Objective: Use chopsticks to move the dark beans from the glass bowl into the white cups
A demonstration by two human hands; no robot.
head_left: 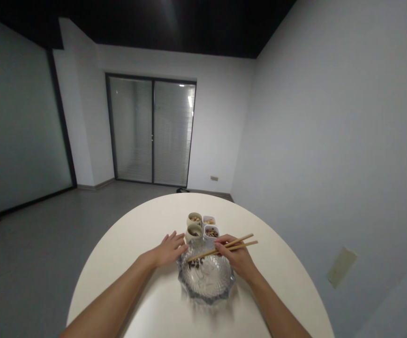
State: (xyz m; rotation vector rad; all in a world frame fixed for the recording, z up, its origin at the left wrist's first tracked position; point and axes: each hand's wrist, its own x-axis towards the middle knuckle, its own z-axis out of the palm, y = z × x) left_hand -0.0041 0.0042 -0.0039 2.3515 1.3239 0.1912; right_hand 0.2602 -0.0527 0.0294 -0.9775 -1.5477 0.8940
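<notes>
A cut-glass bowl stands on the round white table, with a few dark bits near its far left rim. My right hand is closed round a pair of wooden chopsticks; their tips reach over the bowl's far left part. My left hand lies flat on the table with fingers stretched out, touching the bowl's left rim and close to a small round cup. Behind that cup stand another round cup and two small square white dishes, all holding small pieces of food.
The table's edge curves away on the left and right. A grey wall runs close along the right side. Bare grey floor lies to the left, and glass doors with blinds stand at the back of the room.
</notes>
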